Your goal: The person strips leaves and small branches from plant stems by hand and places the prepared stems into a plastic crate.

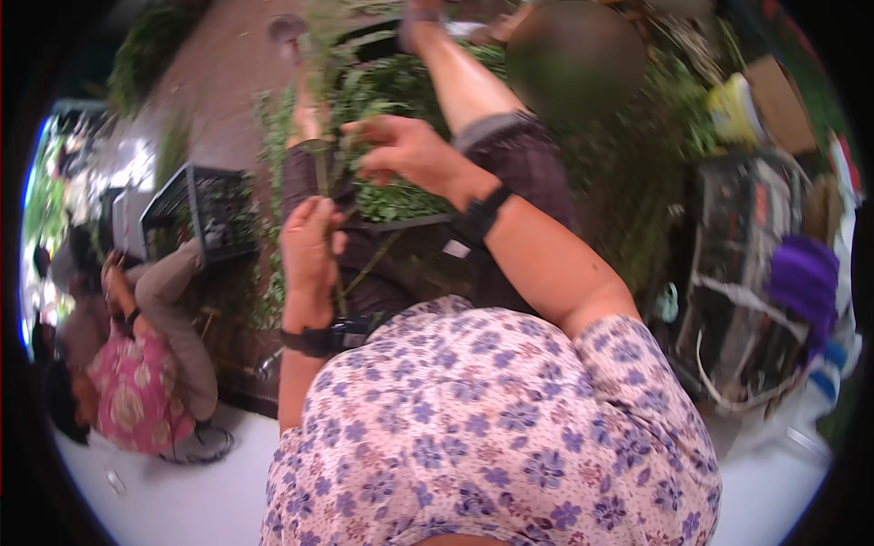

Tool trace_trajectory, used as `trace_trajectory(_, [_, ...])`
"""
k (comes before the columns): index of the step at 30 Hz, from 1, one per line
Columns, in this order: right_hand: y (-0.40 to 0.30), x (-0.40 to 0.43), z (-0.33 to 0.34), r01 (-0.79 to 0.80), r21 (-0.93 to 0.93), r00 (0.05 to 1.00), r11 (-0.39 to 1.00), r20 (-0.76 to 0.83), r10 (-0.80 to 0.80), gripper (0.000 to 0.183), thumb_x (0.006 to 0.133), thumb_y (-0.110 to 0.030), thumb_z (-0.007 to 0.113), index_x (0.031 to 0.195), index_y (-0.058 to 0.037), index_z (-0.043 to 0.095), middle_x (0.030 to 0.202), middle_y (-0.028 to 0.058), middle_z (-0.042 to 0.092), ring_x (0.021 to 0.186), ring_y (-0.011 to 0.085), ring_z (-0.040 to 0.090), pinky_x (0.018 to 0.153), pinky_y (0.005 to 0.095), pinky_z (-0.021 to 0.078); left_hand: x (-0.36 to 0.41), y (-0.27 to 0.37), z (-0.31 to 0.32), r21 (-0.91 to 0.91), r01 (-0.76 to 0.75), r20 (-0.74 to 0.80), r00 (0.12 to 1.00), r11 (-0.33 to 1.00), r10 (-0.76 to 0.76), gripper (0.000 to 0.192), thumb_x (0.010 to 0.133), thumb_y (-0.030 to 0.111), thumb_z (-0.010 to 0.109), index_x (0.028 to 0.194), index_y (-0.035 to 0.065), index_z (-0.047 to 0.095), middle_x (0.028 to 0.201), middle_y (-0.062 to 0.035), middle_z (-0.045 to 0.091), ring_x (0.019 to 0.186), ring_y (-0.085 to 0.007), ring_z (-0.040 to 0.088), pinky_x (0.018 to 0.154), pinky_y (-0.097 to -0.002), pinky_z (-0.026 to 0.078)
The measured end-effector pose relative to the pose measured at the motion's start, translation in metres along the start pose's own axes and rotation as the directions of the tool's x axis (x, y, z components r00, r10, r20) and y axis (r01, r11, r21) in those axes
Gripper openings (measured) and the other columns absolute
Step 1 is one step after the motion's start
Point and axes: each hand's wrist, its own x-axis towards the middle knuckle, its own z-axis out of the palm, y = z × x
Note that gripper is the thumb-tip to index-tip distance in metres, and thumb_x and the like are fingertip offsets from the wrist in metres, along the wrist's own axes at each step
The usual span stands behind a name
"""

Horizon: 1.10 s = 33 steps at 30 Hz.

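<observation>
My left hand (311, 256) is closed around thin green plant stems (321, 170), whose lower ends stick out below the palm towards the wrist. The upper part of the stems rises blurred above the hand. Just right of them, my right hand (413, 153) has its fingers curled at some leaves; whether it grips them is too blurred to tell. Below both hands, between my legs, sits a dark container (416, 222) filled with loose green leaves (399, 201). Each wrist wears a black strap.
Cut leafy stems (614, 191) lie heaped on the right, near a worn crate (737, 273), a purple cloth (806, 293), a yellow bucket (737, 109) and a cardboard piece (782, 102). At left, a person (140, 382) sits near a dark plastic crate (198, 211) with greenery. Another person is close ahead.
</observation>
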Motion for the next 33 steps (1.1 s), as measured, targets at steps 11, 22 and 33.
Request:
trace_trajectory(11, [0.005,-0.008,0.008,0.048,-0.009,0.998,0.999,0.041,-0.048,0.035,0.073,0.000,0.058,0.107,-0.0080,0.059,0.074,-0.0011,0.059,0.062,0.0061,0.055,0.051,0.0205,0.0450,-0.002,-0.004,-0.004,0.059,-0.016,0.044,0.999,0.998,0.013,0.010,0.084,0.012,0.056,0.088,0.0031,0.053,0.069,-0.0007,0.053,0.061,-0.0066,0.051,0.038,-0.0176,0.036])
trace_trajectory(22, [-0.048,-0.012,0.016,0.462,-0.887,0.818,-0.002,0.427,-0.385,0.020,0.066,-0.008,0.058,0.086,-0.0076,0.055,0.080,0.0088,0.056,0.072,0.0259,0.060,0.060,0.0344,0.0486,-0.013,0.013,-0.015,0.016,-0.067,0.048,0.997,0.998,0.066,0.015,0.083,0.012,0.057,0.093,0.0027,0.052,0.072,-0.0013,0.054,0.063,-0.0086,0.053,0.039,-0.0185,0.037])
trace_trajectory(33, [-0.040,-0.031,0.036,0.481,-0.728,0.829,0.489,0.197,-0.523,0.041,0.068,-0.001,0.056,0.108,-0.0076,0.056,0.067,0.0093,0.055,0.050,0.0178,0.046,0.050,0.0282,0.0395,-0.037,0.023,-0.001,-0.007,-0.017,0.041,0.999,1.000,0.017,0.020,0.080,0.011,0.060,0.096,0.0026,0.053,0.078,-0.0004,0.055,0.068,-0.0093,0.055,0.042,-0.0199,0.039])
